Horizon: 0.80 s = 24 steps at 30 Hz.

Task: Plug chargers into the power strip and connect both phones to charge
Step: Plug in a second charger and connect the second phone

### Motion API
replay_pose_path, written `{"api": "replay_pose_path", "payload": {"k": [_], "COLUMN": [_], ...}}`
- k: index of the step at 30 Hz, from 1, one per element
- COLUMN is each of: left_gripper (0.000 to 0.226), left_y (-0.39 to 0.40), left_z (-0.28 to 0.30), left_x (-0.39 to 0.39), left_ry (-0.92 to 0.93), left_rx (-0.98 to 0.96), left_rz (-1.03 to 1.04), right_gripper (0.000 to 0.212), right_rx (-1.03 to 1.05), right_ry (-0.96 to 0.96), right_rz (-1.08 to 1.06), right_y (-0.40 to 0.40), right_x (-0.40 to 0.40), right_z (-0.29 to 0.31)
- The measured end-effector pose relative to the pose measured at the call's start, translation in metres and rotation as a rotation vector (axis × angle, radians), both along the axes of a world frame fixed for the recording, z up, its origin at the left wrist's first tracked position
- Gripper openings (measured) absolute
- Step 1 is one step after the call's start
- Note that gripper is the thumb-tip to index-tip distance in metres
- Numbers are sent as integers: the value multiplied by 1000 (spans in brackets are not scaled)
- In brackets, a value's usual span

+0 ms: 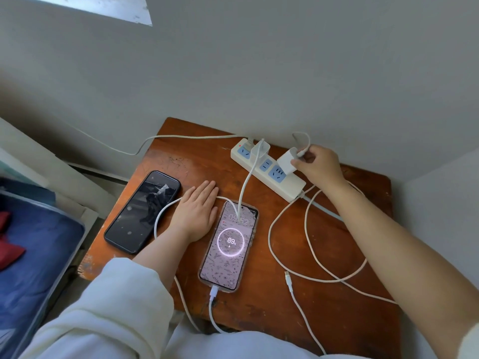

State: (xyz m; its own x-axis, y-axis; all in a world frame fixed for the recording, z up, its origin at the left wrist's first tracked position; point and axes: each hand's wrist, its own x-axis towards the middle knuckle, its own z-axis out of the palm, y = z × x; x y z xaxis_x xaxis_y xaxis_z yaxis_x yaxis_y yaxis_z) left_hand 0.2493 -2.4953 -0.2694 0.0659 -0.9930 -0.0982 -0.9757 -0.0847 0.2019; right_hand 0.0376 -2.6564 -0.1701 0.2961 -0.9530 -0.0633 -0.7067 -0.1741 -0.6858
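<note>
A white power strip [295,187] with blue sockets lies at the back of the wooden table [350,307]. One white charger [260,149] is plugged into it; its cable runs to the pink-screened phone [229,244], which shows 89% and a charging ring. My right hand [318,164] grips a second white charger [287,160], tilted just above the strip's right socket. Its cable loops over the table and ends in a loose plug [288,277]. A black phone [142,211] lies at the left with no cable in it. My left hand [198,211] rests flat between the phones, on a cable.
The strip's own cord [166,138] runs left along the grey wall. A bed with blue bedding [33,255] stands left of the table. The wall closes the back and the right side.
</note>
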Motion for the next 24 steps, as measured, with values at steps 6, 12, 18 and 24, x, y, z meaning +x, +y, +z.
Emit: {"api": "replay_pose_path", "payload": {"k": [6, 12, 18, 24], "left_gripper": [51, 52, 53, 53], "left_y": [-2, 0, -2, -2], "left_z": [0, 1, 1, 2], "left_x": [1, 1, 0, 0], "left_ry": [-9, -31, -47, -50], "left_rx": [22, 51, 65, 73], "left_rz": [2, -4, -5, -7], "right_gripper": [23, 27, 28, 28], "right_rx": [-23, -79, -167, -244], "right_ry": [147, 231, 365, 451], "right_rz": [151, 170, 126, 136], "right_y": [-3, 5, 6, 8], "right_x": [7, 17, 17, 20], "right_z": [4, 5, -1, -4]}}
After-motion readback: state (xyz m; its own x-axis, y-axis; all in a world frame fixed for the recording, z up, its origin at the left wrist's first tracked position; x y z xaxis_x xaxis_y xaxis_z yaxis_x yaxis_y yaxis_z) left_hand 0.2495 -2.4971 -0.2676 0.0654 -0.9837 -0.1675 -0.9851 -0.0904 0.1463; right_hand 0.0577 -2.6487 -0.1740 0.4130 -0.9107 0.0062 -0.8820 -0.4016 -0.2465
